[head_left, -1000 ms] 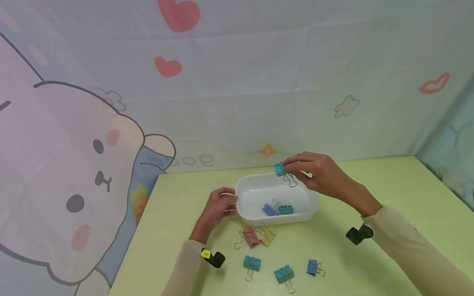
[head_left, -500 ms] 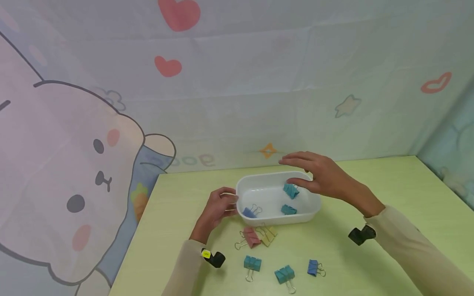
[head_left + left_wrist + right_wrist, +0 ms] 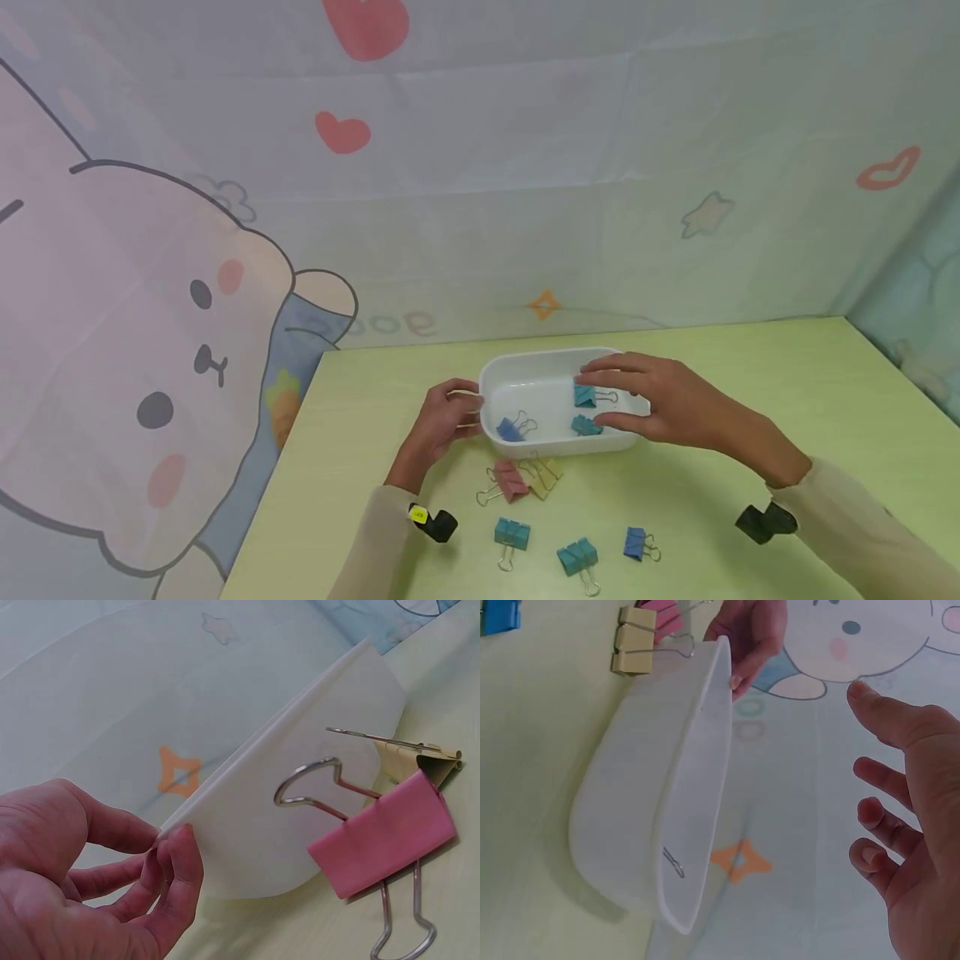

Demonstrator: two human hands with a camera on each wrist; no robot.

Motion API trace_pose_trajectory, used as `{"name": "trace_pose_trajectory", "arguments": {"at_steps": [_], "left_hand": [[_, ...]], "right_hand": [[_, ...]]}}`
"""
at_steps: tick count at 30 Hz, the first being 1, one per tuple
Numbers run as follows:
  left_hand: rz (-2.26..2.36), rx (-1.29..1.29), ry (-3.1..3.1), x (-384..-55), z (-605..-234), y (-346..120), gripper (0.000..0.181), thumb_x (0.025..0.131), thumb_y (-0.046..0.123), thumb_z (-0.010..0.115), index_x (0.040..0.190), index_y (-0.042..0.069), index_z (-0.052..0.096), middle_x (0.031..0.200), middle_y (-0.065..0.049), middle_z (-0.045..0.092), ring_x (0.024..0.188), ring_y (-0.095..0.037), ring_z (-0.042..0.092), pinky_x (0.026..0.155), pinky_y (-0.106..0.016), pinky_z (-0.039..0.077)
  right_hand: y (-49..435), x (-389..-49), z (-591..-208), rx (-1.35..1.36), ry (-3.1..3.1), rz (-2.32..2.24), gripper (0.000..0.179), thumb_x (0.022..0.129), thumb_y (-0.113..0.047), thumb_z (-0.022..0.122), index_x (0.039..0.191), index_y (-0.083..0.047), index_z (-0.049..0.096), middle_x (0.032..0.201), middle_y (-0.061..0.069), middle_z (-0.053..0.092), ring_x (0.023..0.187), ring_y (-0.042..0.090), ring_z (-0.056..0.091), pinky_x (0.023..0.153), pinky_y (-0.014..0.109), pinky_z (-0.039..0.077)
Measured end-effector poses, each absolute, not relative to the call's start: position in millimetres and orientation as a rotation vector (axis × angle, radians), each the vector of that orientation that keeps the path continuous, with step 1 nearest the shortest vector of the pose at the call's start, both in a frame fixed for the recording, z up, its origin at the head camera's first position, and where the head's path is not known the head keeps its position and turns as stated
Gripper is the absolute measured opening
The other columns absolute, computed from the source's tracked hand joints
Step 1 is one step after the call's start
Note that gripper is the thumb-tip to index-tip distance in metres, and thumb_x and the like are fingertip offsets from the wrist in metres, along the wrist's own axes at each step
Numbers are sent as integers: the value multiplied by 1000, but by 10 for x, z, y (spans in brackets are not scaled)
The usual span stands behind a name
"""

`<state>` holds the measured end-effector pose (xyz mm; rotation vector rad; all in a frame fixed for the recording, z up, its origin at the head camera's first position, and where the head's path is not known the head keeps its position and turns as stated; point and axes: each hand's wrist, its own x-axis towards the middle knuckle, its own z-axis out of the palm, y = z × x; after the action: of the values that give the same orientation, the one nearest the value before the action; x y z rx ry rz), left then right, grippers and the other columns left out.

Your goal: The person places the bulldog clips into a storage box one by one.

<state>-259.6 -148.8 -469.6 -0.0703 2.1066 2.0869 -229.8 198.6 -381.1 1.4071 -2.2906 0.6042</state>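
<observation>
A white oblong container (image 3: 525, 360) sits on the table. My left hand (image 3: 442, 419) pinches its left rim between thumb and fingers, as the left wrist view also shows. Inside lie a teal binder clip (image 3: 584, 397), a second teal binder clip (image 3: 585, 426) near the front wall, and a light blue binder clip (image 3: 511, 429) at the left. Over the right end of the container hovers my right hand (image 3: 667, 400), its fingers and thumb spread apart. In the right wrist view nothing is between those fingers.
In front of the container, a pink binder clip (image 3: 511, 481) touches or nearly touches a yellow one (image 3: 547, 477). Closer to me lie two teal binder clips, one left (image 3: 512, 532) and one central (image 3: 577, 557), plus a dark blue clip (image 3: 634, 543). A printed cloth (image 3: 480, 208) hangs behind.
My right hand let go of a teal binder clip, which dropped into the container, then moved lower and slightly right. The light blue clip inside slid left. My left hand stayed put.
</observation>
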Motion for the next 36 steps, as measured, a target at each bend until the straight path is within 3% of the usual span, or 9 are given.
{"name": "trace_pose_trajectory", "arguments": {"at_steps": [11, 18, 26, 31, 36], "left_hand": [[2086, -79, 2104, -2599, -4694, -1472, 33, 97, 7, 67, 127, -6, 60, 111, -24, 70, 87, -28, 74, 69, -30, 62], [2099, -84, 2096, -2610, -4697, -1451, 31, 98, 5, 66, 126, -6, 60, 104, -19, 70, 81, -22, 72, 67, -28, 61], [2112, -88, 2100, -2639, -4706, -1433, 30, 97, 5, 66, 124, -6, 61, 101, -17, 70, 79, -21, 71, 66, -28, 60], [2106, -89, 2107, -2653, -4720, -1443, 31, 97, 6, 68, 124, -5, 61, 102, -17, 70, 80, -22, 72, 68, -30, 61], [2104, -90, 2113, -2651, -4728, -1454, 30, 97, 6, 68, 124, -5, 62, 101, -15, 70, 80, -22, 72, 69, -30, 61]], "right_hand": [[2122, -2011, -4188, 1398, -2354, 660, 47, 86, -29, 87, 129, -21, 72, 129, -7, 69, 113, 14, 68, 84, 38, 61], [2227, -1839, -4440, 1418, -2463, 720, 38, 93, -26, 80, 130, -24, 72, 127, -10, 69, 113, 12, 67, 86, 38, 61], [2380, -1705, -4664, 1458, -2705, 732, 43, 94, -4, 73, 131, -26, 71, 132, -6, 67, 120, 15, 63, 94, 39, 58], [2414, -1629, -4849, 1496, -2778, 776, 48, 95, -5, 71, 136, -30, 68, 137, -12, 64, 124, 15, 61, 97, 40, 56], [2381, -1579, -4937, 1539, -2783, 842, 43, 96, -8, 71, 132, -31, 70, 134, -14, 64, 117, 11, 61, 94, 36, 56]]}}
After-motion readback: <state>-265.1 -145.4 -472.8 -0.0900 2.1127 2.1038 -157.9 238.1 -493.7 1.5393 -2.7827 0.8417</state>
